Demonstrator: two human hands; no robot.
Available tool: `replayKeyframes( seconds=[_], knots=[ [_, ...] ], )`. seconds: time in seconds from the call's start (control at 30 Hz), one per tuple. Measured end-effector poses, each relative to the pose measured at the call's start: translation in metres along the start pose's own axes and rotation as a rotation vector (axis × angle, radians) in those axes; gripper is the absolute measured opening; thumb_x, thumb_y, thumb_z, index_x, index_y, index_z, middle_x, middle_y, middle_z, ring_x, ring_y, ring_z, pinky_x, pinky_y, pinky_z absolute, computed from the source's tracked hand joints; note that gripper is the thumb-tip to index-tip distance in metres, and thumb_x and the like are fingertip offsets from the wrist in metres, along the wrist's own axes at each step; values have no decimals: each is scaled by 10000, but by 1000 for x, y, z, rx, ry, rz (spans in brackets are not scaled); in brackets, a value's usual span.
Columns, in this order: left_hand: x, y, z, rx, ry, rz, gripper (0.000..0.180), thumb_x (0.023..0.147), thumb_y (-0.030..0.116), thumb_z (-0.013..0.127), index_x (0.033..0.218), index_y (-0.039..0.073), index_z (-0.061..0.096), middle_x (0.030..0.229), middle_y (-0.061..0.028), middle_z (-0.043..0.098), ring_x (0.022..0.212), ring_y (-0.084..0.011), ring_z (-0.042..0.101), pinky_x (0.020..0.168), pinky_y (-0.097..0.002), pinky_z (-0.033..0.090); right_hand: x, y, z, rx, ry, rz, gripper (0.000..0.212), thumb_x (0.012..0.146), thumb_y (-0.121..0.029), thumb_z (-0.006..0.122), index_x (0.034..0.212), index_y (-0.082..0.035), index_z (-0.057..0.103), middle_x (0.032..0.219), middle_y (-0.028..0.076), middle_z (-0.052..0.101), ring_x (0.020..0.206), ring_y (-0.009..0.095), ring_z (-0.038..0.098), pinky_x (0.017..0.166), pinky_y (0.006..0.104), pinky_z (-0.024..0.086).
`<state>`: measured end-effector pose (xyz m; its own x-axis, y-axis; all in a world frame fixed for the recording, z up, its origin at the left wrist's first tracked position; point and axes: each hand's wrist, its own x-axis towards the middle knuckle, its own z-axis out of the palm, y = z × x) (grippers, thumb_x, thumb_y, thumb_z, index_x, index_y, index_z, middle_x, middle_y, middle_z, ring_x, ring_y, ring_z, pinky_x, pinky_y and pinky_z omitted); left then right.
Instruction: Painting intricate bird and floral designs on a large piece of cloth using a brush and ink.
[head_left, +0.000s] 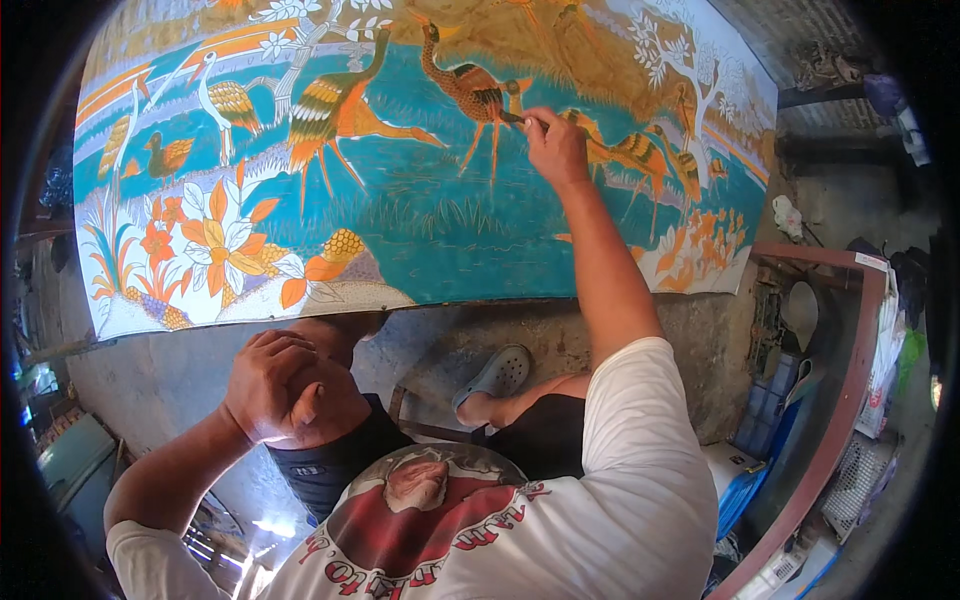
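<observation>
Brush point(511, 118), thin and light, looks easiest pinched near its tip, as the right hand point(553, 147) clamps it against the painted cloth point(420, 200); left hand point(275, 385) rests curled on the knee point(335, 395).

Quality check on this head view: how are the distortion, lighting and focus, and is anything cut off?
Head view: strong fisheye, the painted panel bows along its lower edge, with a black vignette at the rim. Daylight is even and bright; a glare patch sits on the floor at lower left. The right hand with its brush and the left hand on the knee are sharp; the edges are softer.
</observation>
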<state>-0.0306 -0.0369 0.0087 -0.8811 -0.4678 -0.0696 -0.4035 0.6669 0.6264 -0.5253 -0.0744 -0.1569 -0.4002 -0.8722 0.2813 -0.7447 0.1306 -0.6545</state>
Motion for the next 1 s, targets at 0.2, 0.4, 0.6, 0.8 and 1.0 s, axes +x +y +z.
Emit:
replayKeyframes(
  seconds=[0.2,0.4,0.6,0.8,1.0],
  knots=[
    [1,-2,0,-9,-7,-4,420,800,386,673,936,-11,699,966,-210,715,948,-423,684,884,-488,540,-1,-3,-9,-64,65,-32,173,959,-213,625,1013,-86,729,881,184,723,817,401,695,709,476,547],
    [1,-5,2,4,-8,3,416,798,387,666,926,-8,699,961,-209,713,947,-426,682,885,-489,538,2,-13,-13,62,127,-110,149,925,-195,646,967,-80,731,859,176,722,808,393,699,700,460,549],
    [1,-2,3,10,-11,-16,430,793,392,660,941,-11,698,957,-219,705,932,-435,670,869,-494,532,-23,-5,-31,-45,72,-109,123,912,-127,654,989,-66,727,875,162,724,774,342,709,685,423,549],
    [3,3,-7,61,-130,-91,434,785,370,661,981,-16,685,961,-234,690,923,-451,651,845,-496,525,-113,-32,-96,673,170,365,186,998,-96,587,1115,10,684,901,103,696,737,186,686,691,334,584],
    [-9,13,5,152,-151,-168,411,815,390,661,987,20,711,964,-212,703,944,-426,651,858,-491,523,-294,-2,-193,1059,418,714,231,1008,-116,615,1203,0,660,946,118,704,766,181,679,727,356,619]
  ],
)
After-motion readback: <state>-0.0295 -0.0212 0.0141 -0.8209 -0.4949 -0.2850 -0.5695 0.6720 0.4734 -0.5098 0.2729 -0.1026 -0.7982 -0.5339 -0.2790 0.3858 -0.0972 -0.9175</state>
